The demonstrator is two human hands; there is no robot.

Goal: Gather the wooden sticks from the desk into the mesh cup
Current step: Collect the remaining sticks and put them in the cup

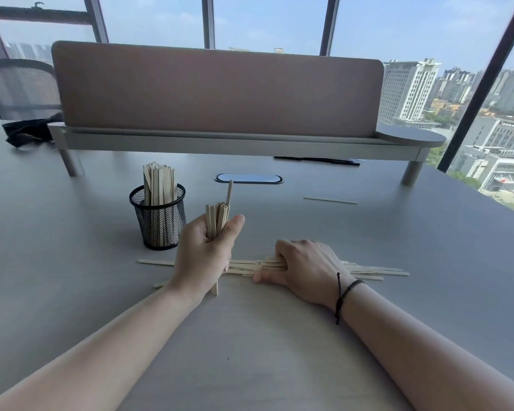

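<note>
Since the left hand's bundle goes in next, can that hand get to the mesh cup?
Probably yes: the mesh cup stands just beside the left hand, with nothing between, though sticks already fill part of it.

Two bare forearms without sleeves, left hand with no ring or band, right hand likewise ringless, thin black braided cord bracelet round the right wrist, its knotted loose end hanging down the wrist's side
</note>
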